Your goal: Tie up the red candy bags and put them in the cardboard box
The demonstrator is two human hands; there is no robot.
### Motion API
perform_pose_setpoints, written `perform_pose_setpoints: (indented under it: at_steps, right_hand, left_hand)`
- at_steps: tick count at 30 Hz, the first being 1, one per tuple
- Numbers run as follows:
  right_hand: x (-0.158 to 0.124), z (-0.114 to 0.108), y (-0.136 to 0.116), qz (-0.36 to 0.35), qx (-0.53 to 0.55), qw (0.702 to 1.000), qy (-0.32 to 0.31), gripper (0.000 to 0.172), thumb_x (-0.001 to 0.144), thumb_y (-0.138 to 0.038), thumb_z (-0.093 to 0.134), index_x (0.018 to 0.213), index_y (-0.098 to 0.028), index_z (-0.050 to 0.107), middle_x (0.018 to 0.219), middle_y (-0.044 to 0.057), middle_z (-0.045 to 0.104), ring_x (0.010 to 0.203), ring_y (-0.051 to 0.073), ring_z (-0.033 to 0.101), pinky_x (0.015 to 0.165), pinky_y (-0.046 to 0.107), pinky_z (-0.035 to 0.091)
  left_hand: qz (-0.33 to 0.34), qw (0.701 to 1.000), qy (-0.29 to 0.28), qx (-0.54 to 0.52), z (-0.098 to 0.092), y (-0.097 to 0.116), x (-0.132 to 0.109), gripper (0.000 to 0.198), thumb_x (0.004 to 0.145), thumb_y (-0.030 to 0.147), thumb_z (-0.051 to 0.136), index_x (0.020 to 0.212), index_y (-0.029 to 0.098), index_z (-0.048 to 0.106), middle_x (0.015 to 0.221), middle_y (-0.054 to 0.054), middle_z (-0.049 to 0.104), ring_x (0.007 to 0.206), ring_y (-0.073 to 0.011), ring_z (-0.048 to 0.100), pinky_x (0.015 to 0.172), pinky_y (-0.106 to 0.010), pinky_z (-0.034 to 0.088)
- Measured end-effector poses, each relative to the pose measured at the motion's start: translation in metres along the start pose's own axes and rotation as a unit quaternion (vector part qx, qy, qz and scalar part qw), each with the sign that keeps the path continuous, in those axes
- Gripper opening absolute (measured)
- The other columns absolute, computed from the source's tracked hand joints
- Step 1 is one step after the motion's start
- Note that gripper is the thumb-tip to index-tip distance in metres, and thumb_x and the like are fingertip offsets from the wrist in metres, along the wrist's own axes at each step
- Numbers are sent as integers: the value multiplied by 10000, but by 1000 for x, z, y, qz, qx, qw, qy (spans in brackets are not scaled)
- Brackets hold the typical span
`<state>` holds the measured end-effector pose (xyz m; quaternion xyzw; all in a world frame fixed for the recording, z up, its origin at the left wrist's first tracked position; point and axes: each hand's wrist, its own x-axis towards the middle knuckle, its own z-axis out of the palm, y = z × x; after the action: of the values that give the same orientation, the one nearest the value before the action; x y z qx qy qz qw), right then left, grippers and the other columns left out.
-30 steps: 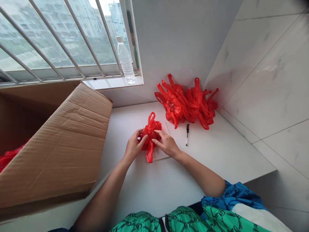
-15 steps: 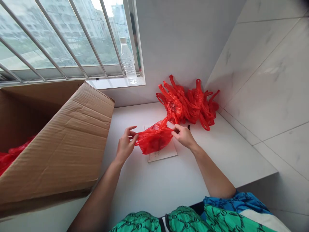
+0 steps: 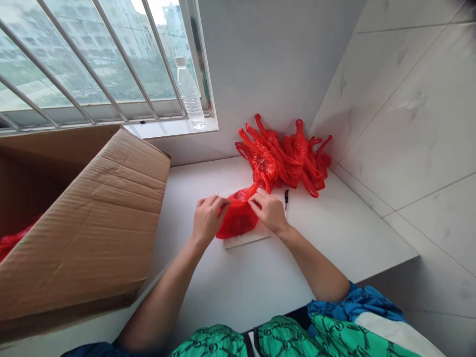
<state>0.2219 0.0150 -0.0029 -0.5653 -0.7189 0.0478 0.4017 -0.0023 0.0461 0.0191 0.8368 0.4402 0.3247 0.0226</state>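
Note:
A small red plastic bag (image 3: 238,220) lies on a white paper sheet (image 3: 243,239) in the middle of the white counter (image 3: 260,277). My left hand (image 3: 208,218) grips the bag's left side with closed fingers. My right hand (image 3: 268,212) pinches the bag's right handle close to the bag. The two hands sit close together over the bag. A heap of several tied red bags (image 3: 284,158) lies behind them against the wall.
A large open cardboard box (image 3: 85,223) fills the left, with red plastic (image 3: 15,239) showing inside. A black pen (image 3: 286,198) lies right of my right hand. A clear water bottle (image 3: 189,91) stands on the barred window's sill. Tiled wall rises at right.
The bag went from bunched up to stretched wide between my hands. Now both hands have come back together over it, drawing its handles inward.

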Motion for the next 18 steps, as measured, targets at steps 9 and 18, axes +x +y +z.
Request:
perform_pose_setpoints:
  at_steps: [9, 18]
  right_hand:
    - [-1, -9, -15, 50, 177, 982, 34, 177, 945, -338, 557, 825, -227, 626, 787, 2, 670, 683, 171, 603, 649, 296, 462]
    - [6, -19, 25, 129, 163, 968, 143, 247, 953, -425, 524, 875, -203, 599, 819, 43, 672, 734, 194, 615, 635, 306, 465]
  left_hand:
    - [60, 997, -41, 19, -10, 22, 11, 123, 917, 299, 607, 1006, 259, 683, 998, -37, 709, 916, -226, 627, 855, -356, 400]
    - [-140, 964, 71, -214, -16, -9, 7, 144, 870, 341, 606, 848, 209, 659, 809, -16, 692, 766, -175, 632, 760, -308, 484]
